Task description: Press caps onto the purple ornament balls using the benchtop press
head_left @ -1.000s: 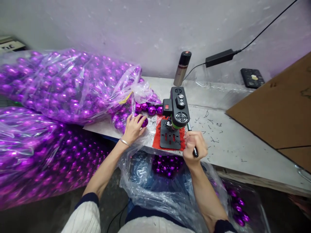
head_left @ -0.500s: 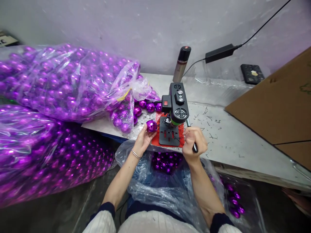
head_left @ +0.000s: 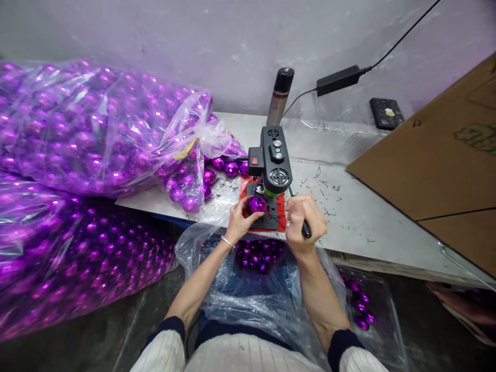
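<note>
Between the fingers and thumb of my left hand is a shiny purple faceted ball ornament. It is held over the slotted black base plate of a small black press machine, just below and in front of its head. My right hand is closed around the black-ended lever on the machine's right side. A red mat lies under the base. More purple balls sit on the table left of the machine, by the mouth of a clear bag.
Large clear bags of purple balls fill the left side. An open plastic bag with balls lies on my lap. Behind the machine stands a spray can. A power adapter, phone-like black object and cardboard box are right.
My left hand has carried the ball right, from beside the base plate to above it. My right hand stays on the lever. The whole view has shifted slightly.
</note>
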Available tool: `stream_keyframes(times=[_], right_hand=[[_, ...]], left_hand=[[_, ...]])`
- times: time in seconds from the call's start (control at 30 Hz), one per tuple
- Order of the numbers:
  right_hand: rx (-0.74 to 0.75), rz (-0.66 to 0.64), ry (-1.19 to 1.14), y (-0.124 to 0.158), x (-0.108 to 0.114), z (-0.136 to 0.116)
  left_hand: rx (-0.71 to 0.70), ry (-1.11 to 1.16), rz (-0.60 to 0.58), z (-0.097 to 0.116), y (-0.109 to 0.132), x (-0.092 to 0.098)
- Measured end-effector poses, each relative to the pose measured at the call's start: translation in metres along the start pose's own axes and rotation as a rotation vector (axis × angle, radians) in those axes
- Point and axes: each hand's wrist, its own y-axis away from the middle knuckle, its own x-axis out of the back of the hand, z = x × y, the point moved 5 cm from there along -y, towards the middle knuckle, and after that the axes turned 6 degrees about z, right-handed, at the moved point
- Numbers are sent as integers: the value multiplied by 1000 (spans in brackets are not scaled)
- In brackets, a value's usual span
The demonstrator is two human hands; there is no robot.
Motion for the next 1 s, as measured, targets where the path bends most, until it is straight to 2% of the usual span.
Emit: stream_keyframes(times=[0.17,0.33,0.53,0.73,0.87,1.0], right_hand=[[2,4,5,4,0,1],[-5,10,9,5,0,1],[21,13,16,7,1,2],[44,48,29,26,-1,15],[114,88,1,38,-5,22],[106,152,-19,43,-7,27]], left_hand=[[-201,-311,-30,0,1,-5],[-381,-385,-82,5,-2,-17],[-392,-406,-64,-3,-4,-23],[-403,-370,-67,-4,-3,-23],[-355,-338,-83,-1,-3,-22],[-319,-323,-91,1,-3,-22]])
